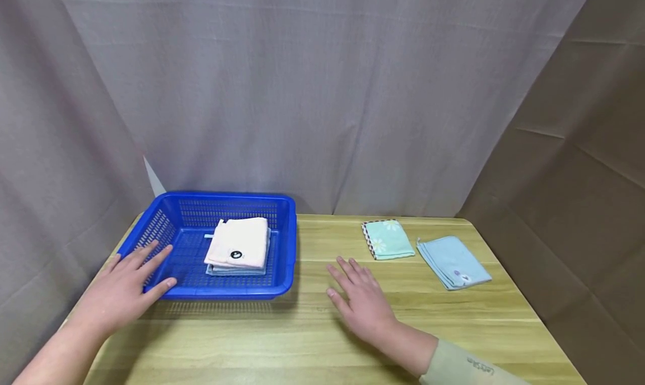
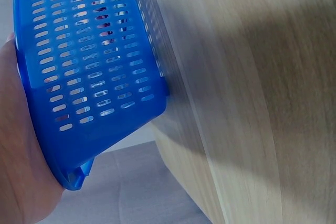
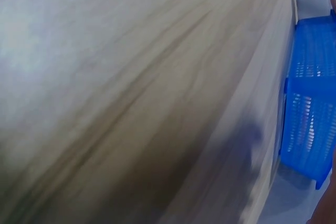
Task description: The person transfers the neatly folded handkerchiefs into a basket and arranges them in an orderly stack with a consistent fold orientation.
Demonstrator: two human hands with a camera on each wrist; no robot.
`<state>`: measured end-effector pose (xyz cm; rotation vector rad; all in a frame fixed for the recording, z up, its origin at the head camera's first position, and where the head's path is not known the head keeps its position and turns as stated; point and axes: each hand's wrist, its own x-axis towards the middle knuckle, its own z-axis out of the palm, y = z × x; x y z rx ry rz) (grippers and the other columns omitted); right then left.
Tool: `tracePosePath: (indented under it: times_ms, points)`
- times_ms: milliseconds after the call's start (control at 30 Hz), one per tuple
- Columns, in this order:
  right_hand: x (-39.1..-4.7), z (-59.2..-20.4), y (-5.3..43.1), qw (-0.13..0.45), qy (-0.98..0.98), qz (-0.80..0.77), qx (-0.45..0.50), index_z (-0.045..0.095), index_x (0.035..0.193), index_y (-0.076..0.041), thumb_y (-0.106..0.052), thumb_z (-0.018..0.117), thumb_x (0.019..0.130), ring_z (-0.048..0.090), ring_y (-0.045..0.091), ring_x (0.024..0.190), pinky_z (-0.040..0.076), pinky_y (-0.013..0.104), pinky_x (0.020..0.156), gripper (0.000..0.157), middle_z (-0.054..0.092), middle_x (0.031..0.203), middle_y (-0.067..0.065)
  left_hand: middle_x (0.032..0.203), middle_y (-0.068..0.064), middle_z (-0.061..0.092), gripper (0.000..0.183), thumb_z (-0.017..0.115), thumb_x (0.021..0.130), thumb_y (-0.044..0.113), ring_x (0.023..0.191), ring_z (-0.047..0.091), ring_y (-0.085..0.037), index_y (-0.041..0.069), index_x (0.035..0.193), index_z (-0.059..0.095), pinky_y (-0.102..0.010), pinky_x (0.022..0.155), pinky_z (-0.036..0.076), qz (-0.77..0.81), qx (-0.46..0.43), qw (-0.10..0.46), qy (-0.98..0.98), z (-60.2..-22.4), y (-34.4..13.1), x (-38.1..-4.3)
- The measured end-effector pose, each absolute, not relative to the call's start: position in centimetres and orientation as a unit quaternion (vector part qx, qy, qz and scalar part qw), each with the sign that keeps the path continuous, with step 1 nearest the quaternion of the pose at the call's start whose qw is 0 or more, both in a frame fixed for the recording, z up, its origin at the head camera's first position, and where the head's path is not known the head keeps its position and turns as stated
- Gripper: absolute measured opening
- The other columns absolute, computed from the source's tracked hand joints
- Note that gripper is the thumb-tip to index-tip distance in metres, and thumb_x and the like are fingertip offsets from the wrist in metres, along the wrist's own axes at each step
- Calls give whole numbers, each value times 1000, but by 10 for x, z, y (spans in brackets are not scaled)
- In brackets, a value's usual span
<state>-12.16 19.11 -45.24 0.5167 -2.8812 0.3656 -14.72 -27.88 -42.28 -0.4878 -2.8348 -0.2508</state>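
Observation:
A blue plastic basket (image 1: 211,291) with slotted walls stands at the left of the table. My left hand (image 1: 126,284) lies over its near left corner with the fingers spread, and the left wrist view shows the hand along the basket's rim (image 2: 23,77). Inside the basket, a folded cream towel (image 1: 239,239) with a round black mark rests on a folded light blue towel (image 1: 269,262). My right hand (image 1: 363,304) is over the middle of the table, fingers straight and holding nothing. Beyond it lie a folded mint towel (image 1: 390,240) with daisies and a folded pale blue towel (image 1: 453,262).
The wooden table (image 1: 322,346) reaches back to a grey curtain (image 1: 327,94). On the right, a brown cloth wall (image 1: 569,195) borders the table's edge. More grey cloth (image 1: 50,178) hangs along the left side.

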Motion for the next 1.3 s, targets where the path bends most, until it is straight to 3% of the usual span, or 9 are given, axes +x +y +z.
tracePosePath:
  times_ms: [467, 1300]
  points:
    - [-131, -459, 210, 113, -973, 113, 164, 38, 154, -23, -48, 39, 105, 27, 35, 146, 18, 54, 119, 55, 29, 160, 5, 152, -23, 38, 73, 56, 95, 57, 135, 38, -49, 18, 154, 38, -66, 115, 7, -82, -166, 132, -974, -424, -280, -147]
    - [-142, -464, 239, 122, -978, 106, 133, 40, 153, -18, -46, 42, 105, 29, 38, 145, 21, 56, 117, 56, 31, 159, 10, 151, -24, 40, 72, 56, 95, 57, 134, 39, -49, 17, 152, 41, -67, 113, 13, -80, -167, 135, -973, -423, -278, -147]
